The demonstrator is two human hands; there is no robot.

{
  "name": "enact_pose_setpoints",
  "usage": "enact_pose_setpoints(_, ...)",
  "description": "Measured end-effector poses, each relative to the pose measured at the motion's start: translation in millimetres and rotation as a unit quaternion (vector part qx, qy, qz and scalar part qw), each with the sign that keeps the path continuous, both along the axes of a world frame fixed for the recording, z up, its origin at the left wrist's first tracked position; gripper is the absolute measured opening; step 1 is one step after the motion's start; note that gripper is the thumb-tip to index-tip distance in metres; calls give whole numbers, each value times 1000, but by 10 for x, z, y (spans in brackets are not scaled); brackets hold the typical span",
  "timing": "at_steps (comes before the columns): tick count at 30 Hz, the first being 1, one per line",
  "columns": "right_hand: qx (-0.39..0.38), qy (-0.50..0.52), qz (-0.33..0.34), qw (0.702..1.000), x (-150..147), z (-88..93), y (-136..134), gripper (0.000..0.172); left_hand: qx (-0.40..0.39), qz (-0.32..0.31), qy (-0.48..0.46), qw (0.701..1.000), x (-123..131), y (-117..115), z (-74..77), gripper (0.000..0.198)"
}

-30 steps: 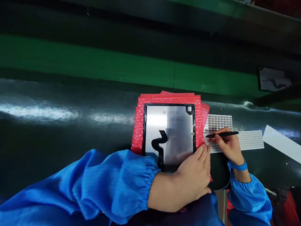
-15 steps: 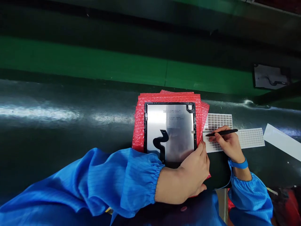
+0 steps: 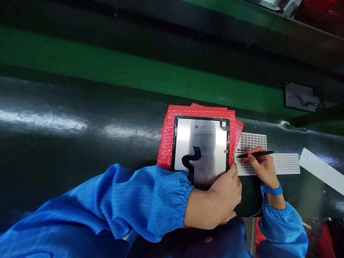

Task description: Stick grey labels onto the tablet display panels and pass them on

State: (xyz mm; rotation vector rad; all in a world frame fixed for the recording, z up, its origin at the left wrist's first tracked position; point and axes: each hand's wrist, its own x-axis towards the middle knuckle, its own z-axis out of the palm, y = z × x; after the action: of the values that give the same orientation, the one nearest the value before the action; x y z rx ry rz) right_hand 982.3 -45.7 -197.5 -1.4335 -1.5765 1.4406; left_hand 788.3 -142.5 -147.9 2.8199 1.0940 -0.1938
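Observation:
A silver display panel (image 3: 206, 143) with a black frame and a black flex cable (image 3: 191, 159) lies back-up on a stack of red bubble wrap (image 3: 168, 138). My left hand (image 3: 219, 200) rests on the panel's near right corner, fingers pressed together against its edge. My right hand (image 3: 262, 166) pinches black tweezers (image 3: 255, 154), held level with the tip pointing left toward the panel's right edge, above a white gridded sticker sheet (image 3: 252, 141). Both arms wear blue sleeves, and a blue wrist strap (image 3: 272, 190) circles my right wrist.
The work lies on a dark glossy belt (image 3: 80, 143) with a green band (image 3: 107, 68) behind it. A second gridded sheet (image 3: 287, 163) and a white paper strip (image 3: 321, 170) lie to the right. A grey part (image 3: 302, 96) sits far back right.
The view has shifted a little, so panel and hands sit slightly further right. Both hands keep their hold and place; the tweezers stay over the sticker sheet.

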Motion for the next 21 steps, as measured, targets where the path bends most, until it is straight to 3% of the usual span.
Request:
enact_pose_setpoints(4, -3, 11, -3, 1000, -8, 17, 10, 35, 15, 9, -13, 1000, 22, -40, -78, 84)
enact_pose_setpoints(9, -8, 40, -19, 999, 1, 45, 43, 35, 33, 28, -62, 997, 43, -51, -158, 72)
enact_pose_setpoints(11, -12, 56, -22, 998, 17, 57, 52, 34, 50, 27, -76, 995, 3, -39, -97, 77)
enact_pose_setpoints(14, -5, 64, -35, 997, 23, 113, 45, 27, 93, -4, -144, 985, -195, -35, 169, 87)
enact_pose_setpoints(18, 42, 109, -61, 991, -123, 351, -3, 15, 80, -55, -342, 935, -742, -62, 563, 37)
enact_pose_setpoints(19, 58, 125, -64, 988, -204, 444, -26, 14, 74, -32, -400, 913, -910, -60, 591, 34)
enact_pose_setpoints(21, 86, 155, -68, 982, -417, 652, -92, 12, 79, 74, -503, 858, -1255, -22, 522, 27)
